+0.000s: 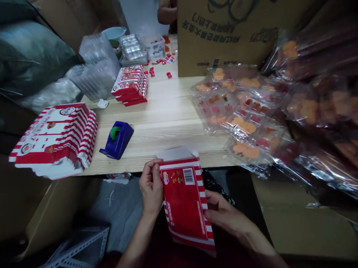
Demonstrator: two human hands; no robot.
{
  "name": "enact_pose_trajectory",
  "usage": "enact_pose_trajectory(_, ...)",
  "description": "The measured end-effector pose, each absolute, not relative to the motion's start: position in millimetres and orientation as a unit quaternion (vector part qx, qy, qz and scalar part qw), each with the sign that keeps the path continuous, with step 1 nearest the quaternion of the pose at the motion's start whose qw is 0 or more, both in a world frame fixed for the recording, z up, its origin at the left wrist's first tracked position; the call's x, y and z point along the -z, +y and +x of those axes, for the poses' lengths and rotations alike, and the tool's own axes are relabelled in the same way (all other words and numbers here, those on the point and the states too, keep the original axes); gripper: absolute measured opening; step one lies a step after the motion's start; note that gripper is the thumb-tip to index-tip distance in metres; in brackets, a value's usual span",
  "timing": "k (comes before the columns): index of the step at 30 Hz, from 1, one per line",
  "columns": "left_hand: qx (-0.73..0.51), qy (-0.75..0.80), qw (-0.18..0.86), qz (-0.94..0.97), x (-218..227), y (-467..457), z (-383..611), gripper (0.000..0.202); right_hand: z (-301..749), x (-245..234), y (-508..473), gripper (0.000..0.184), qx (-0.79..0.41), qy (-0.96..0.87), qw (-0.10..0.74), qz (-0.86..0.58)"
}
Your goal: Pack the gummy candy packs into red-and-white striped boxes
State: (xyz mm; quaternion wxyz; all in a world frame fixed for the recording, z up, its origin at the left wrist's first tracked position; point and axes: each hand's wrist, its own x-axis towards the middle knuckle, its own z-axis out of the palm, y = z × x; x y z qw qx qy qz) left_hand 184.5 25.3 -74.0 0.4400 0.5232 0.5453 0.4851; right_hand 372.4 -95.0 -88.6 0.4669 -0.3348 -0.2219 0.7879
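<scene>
Between my hands is a red and white striped cardboard box [183, 206], its printed side with a barcode facing me and a pale flap standing up at the far end. My left hand [151, 188] grips its upper left edge, thumb on the near face. Lower down, my right hand [226, 212] holds the right edge, its fingertips partly hidden by the box. The box is in front of the table's near edge. A blue tape dispenser [118, 141] with a green core sits on the table beyond my left hand.
Flat striped cartons [54, 137] are stacked at the left, and filled boxes [130, 84] farther back. Clear plastic trays [96, 66] stand behind. Clear bags of orange pieces [242, 126] crowd the right. A large carton [236, 29] blocks the back, beside another person's arm [167, 9].
</scene>
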Motion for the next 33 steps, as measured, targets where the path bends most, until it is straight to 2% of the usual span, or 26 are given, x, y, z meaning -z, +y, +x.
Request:
enact_pose_trajectory(5,-0.44,0.502,0.509,0.543,78,31,178,0.024,377,105,-90,0.045,-0.768,-0.216,0.49,-0.35)
enact_pose_trajectory(9,-0.409,0.488,0.566,0.524,87,24,165,0.024,390,122,-100,0.058,-0.769,-0.242,0.444,-0.392)
enact_pose_trajectory(12,-0.396,0.488,0.577,0.521,87,17,159,0.024,396,117,-93,0.069,-0.726,-0.277,0.478,-0.41)
enact_pose_trajectory(16,-0.382,0.487,0.56,0.55,75,13,157,0.024,399,90,-62,0.052,-0.626,-0.351,0.533,-0.447)
enact_pose_trajectory(21,-0.344,0.47,0.56,0.589,66,12,152,0.027,410,78,-37,0.028,-0.582,-0.407,0.499,-0.497)
enact_pose_trajectory(24,-0.351,0.477,0.563,0.576,73,13,152,0.027,412,85,-29,0.023,-0.578,-0.404,0.479,-0.523)
enact_pose_trajectory(28,-0.42,0.492,0.598,0.473,87,22,158,0.024,403,95,-16,0.025,-0.607,-0.312,0.499,-0.533)
enact_pose_trajectory(30,-0.433,0.478,0.638,0.42,91,28,161,0.044,399,96,-12,0.027,-0.605,-0.301,0.512,-0.531)
enact_pose_trajectory(31,-0.433,0.468,0.657,0.401,92,29,161,0.053,398,96,-11,0.032,-0.606,-0.298,0.518,-0.525)
enact_pose_trajectory(33,-0.425,0.448,0.691,0.376,91,30,162,0.047,398,95,-11,0.058,-0.621,-0.286,0.526,-0.505)
